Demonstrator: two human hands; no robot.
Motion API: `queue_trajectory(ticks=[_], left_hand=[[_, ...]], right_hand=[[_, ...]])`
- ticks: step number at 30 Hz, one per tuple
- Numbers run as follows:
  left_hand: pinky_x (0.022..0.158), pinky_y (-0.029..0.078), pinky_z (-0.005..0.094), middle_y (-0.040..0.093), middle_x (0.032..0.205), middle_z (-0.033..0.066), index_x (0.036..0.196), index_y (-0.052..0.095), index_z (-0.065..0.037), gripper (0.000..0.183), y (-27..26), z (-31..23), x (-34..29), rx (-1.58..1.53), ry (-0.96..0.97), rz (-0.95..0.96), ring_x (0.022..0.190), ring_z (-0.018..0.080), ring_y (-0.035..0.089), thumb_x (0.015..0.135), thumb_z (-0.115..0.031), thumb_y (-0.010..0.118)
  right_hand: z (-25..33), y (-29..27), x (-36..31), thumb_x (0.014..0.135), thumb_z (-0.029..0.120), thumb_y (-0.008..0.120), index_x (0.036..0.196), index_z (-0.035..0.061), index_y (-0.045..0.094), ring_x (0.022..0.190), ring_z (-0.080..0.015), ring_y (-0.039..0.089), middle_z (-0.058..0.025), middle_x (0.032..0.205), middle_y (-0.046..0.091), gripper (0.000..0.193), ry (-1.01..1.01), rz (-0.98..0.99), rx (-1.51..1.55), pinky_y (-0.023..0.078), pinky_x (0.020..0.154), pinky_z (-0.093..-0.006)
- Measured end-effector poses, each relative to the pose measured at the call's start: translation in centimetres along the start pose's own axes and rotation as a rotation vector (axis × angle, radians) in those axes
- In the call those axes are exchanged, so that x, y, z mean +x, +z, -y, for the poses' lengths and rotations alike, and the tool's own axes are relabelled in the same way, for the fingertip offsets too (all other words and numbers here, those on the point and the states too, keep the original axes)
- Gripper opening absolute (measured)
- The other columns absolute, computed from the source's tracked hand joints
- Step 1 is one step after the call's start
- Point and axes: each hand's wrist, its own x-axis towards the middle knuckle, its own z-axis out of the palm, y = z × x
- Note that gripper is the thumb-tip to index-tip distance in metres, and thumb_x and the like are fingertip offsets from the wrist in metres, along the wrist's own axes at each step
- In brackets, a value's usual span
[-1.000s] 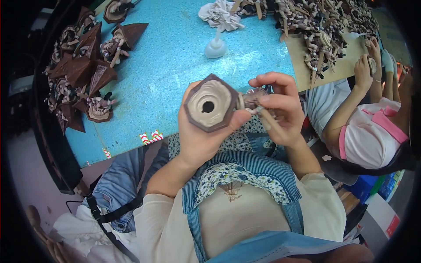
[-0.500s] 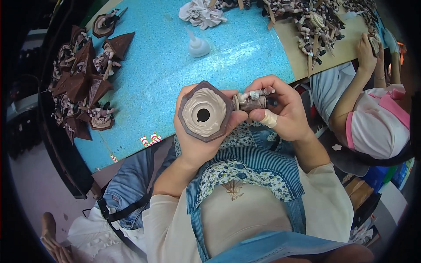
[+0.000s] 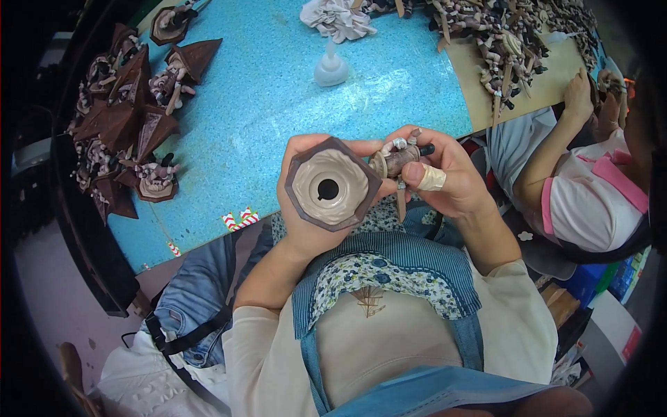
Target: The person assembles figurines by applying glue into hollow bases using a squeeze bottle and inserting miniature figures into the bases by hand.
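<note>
My left hand [image 3: 306, 233] is wrapped round a dark brown, many-sided base [image 3: 350, 182]. The base faces up with its pale beige hollow showing, and a round black hole with a small notch lies in the middle. Just to its right, my right hand [image 3: 458, 174] pinches a small painted figurine [image 3: 396, 160] in beige, brown and black. A taped thumb presses on the figurine. From its lower side sticks a flat brown, blade-like part [image 3: 401, 203]. Figurine and base are very close; whether they touch I cannot tell.
Brown pointed pieces with figurines [image 3: 125, 125] crowd the blue table's [image 3: 243, 118] left side. A figurine on a base [image 3: 170, 24] lies behind them. Farther back are a white squeeze bottle [image 3: 331, 69], a crumpled white cloth [image 3: 338, 21] and a figurine heap [image 3: 514, 48]. A co-worker [image 3: 577, 194] sits at right.
The figurine has turned in my right hand, and its brown blade-like part now shows below it. The base in my left hand has tilted slightly. The co-worker's hands have shifted a little.
</note>
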Motion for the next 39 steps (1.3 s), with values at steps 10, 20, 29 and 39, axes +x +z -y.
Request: queue_trajectory(ticks=[10,20,29,39], left_hand=[[0.080,0.051,0.0313,0.065,0.098,0.0108,0.115,0.047,-0.002,0.070,-1.5,-1.6,0.9,0.183,-0.185,0.198,0.090,0.0194,0.065,0.061,-0.019,0.087],[0.068,0.053,0.0376,0.064,0.090,0.0151,0.111,0.049,-0.003,0.057,0.7,-1.9,0.7,0.372,-0.110,0.257,0.082,0.0326,0.066,0.065,-0.018,0.079],[0.063,0.050,0.0376,0.062,0.082,0.0146,0.107,0.047,-0.004,0.060,0.9,-1.0,0.6,0.237,-0.152,0.395,0.074,0.0332,0.065,0.060,-0.018,0.081],[0.063,0.052,0.0375,0.063,0.085,0.0135,0.110,0.046,-0.003,0.063,0.4,0.3,0.3,0.142,-0.089,0.303,0.072,0.0336,0.066,0.060,-0.019,0.081]], right_hand=[[3.1,1.9,0.1,0.075,0.010,0.069,0.096,0.0035,0.050,0.078,-0.0138,0.049,-0.0069,0.088,0.051,0.029,-0.476,0.064,-0.837,0.040,0.070,-0.0261],[4.9,4.5,0.1,0.059,0.006,0.063,0.081,0.0018,0.047,0.068,-0.0282,0.050,-0.0118,0.077,0.046,0.027,-0.780,0.318,-1.690,0.041,0.058,-0.0364],[4.3,3.0,0.2,0.060,0.001,0.067,0.082,0.0013,0.046,0.067,-0.0309,0.050,-0.0133,0.079,0.047,0.030,-0.709,0.473,-1.352,0.042,0.057,-0.0378],[3.7,3.3,1.5,0.065,0.002,0.065,0.086,0.0036,0.047,0.065,-0.0290,0.049,-0.0124,0.077,0.047,0.028,-0.694,0.496,-1.353,0.038,0.055,-0.0354]])
